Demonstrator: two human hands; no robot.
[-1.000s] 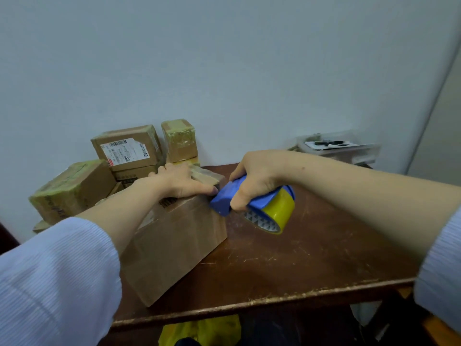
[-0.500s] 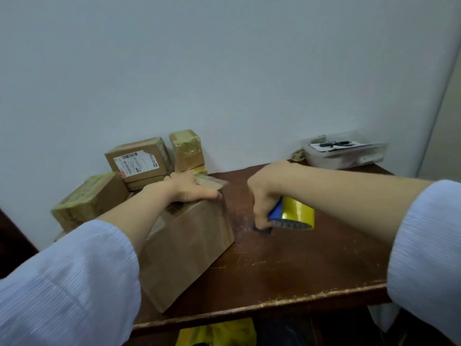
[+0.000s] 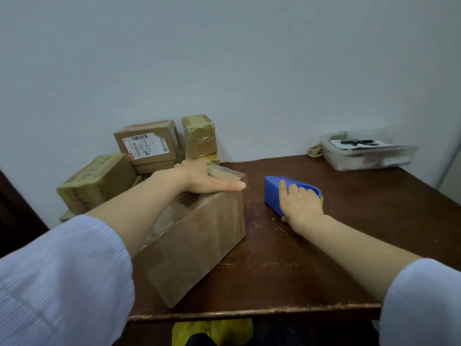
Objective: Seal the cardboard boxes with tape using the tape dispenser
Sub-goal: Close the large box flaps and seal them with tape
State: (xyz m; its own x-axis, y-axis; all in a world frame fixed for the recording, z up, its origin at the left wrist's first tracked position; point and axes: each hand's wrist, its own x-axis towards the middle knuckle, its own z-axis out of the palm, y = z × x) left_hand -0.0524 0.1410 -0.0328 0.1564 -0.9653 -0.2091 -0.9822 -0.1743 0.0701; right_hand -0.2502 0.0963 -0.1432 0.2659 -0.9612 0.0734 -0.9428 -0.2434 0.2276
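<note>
The tape dispenser (image 3: 273, 191) now sits on the tabletop (image 3: 336, 245), towards the middle of the far half. It is just right of the cardboard box (image 3: 199, 245) but not touching it. A second ago it was lifted against the box's far right top corner, with its yellow roll facing the camera. Half a second ago it had come down to the wood. Only a sliver of yellow now shows behind the knuckles.

The right hand (image 3: 301, 208) has turned palm-down over the dispenser. Its fingers curl across the blue body, the forefinger lies along it, and the thumb is tucked at the near side, so it holds the tool.

The left hand (image 3: 199, 181) has not left the box. It lies flat on the far right end of the top, fingers straight and together, pressing down. The box stands at the left part of the tabletop, set at an angle, with one corner close to the near edge.

At the far left corner is a heap of smaller taped boxes (image 3: 149, 143), one with a printed label. A clear plastic container (image 3: 369, 158) stands at the far right corner.
</note>
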